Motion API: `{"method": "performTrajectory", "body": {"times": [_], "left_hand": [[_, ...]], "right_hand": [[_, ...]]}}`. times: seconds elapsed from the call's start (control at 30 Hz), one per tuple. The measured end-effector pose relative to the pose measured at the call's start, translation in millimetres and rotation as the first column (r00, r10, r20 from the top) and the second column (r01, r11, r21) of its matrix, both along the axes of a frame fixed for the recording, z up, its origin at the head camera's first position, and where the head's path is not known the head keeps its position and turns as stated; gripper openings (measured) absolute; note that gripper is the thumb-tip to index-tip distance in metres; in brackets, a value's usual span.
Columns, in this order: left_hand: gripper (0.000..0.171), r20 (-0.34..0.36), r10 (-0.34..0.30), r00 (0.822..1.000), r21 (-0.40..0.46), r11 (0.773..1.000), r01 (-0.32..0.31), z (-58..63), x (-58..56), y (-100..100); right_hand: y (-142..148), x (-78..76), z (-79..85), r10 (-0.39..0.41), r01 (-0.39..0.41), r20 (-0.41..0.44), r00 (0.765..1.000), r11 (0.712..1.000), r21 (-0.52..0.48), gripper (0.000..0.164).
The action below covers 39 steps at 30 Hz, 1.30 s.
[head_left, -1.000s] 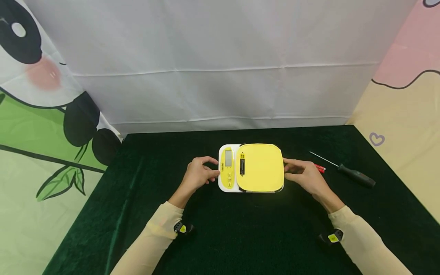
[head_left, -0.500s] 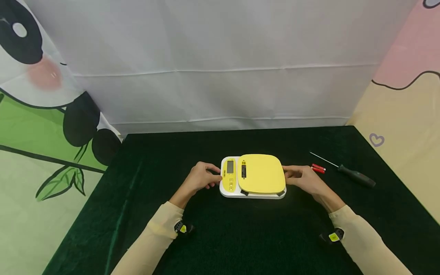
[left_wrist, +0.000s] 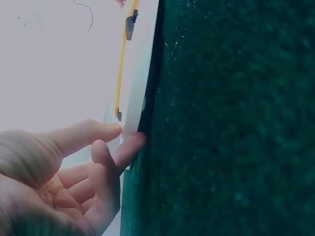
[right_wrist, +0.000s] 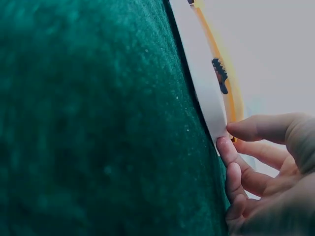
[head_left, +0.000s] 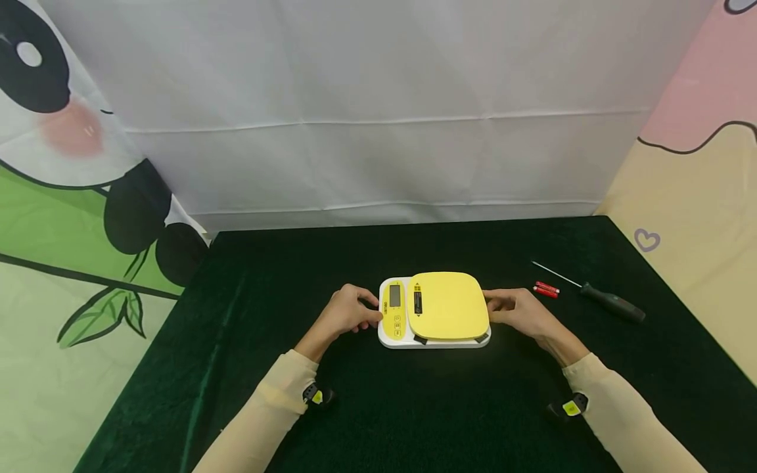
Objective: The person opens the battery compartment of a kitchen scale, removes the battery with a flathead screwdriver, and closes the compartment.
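Note:
Between the two hands is a digital scale [head_left: 449, 306], white at the base with a square yellow weighing plate and a small grey display on its left part. My left hand [head_left: 349, 311] pinches the scale's left end between thumb and fingers; the left wrist view shows the thumb on the white base [left_wrist: 135, 93] and a fingertip under its edge. At the opposite end my right hand [head_left: 520, 311] pinches the base [right_wrist: 204, 88] too, thumb on top and a finger at the lower edge. The scale sits face up, very close to the cloth.
A dark green cloth [head_left: 414, 407] covers the table. To the right of the right hand lie red batteries [head_left: 546, 290] side by side and a screwdriver [head_left: 612, 302] with a black handle. White fabric [head_left: 378, 151] hangs behind the table's far edge.
The scale has come down and toward me, tilting from facing me to lying nearly flat. Both hands moved with it, keeping their grip. The red batteries now show fully beside the right hand.

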<state>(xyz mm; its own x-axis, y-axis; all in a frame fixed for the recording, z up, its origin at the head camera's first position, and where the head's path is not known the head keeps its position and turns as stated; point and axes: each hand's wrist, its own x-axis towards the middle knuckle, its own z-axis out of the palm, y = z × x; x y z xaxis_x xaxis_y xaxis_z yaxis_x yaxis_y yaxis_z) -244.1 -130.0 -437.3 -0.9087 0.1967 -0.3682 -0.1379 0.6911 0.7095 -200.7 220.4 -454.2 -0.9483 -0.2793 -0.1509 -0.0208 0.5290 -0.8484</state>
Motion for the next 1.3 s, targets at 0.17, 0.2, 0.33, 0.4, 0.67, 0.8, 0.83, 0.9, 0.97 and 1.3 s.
{"method": "performTrajectory", "body": {"times": [0.17,0.2,0.33,0.4,0.67,0.8,0.83,0.9,0.97,1.3], "left_hand": [[0.023,0.007,0.001,1.0,-0.022,1.0,-0.001,1.3,1.3,1.5],[0.023,0.007,0.002,1.0,-0.026,1.0,-0.002,1.5,1.5,1.7],[0.024,0.012,0.007,1.0,-0.038,0.999,-0.007,1.1,1.7,1.8],[0.024,0.014,0.009,1.0,-0.038,0.999,-0.008,1.1,1.6,1.7],[0.023,0.022,0.006,1.0,-0.036,0.999,-0.005,0.2,2.0,1.6],[0.023,0.021,0.004,1.0,-0.044,0.999,-0.003,0.0,1.9,1.8],[0.023,0.021,0.004,1.0,-0.047,0.999,-0.003,-0.2,1.7,1.6],[0.024,0.025,0.003,1.0,-0.051,0.999,-0.002,-0.5,1.0,1.1],[0.024,0.031,-0.003,1.0,-0.051,0.999,0.005,-0.9,-0.1,0.4],[0.032,0.069,-0.096,0.993,-0.049,0.994,0.1,-0.8,-12.4,-8.0]], "right_hand": [[0.4,-0.8,-0.9,0.006,-0.006,-0.01,1.0,1.0,0.005,0.054],[0.4,-0.8,-1.0,0.008,-0.008,-0.012,1.0,1.0,0.007,0.054],[0.4,-0.7,-1.2,0.013,-0.013,-0.022,1.0,1.0,0.015,0.053],[0.5,-0.6,-1.2,0.016,-0.016,-0.025,1.0,1.0,0.017,0.053],[0.8,-0.6,-0.7,0.018,-0.017,-0.021,1.0,1.0,0.009,0.054],[1.5,-0.7,-1.5,0.019,-0.019,-0.018,1.0,1.0,0.01,0.054],[1.5,-0.7,-1.8,0.02,-0.02,-0.018,1.0,1.0,0.011,0.054],[1.7,-0.6,-2.0,0.025,-0.025,-0.017,1.0,1.0,0.011,0.054],[1.9,-0.2,-1.5,0.028,-0.028,-0.019,0.999,0.999,0.015,0.054],[2.4,4.9,2.7,0.061,-0.061,-0.012,0.998,0.997,0.041,0.056]]}}
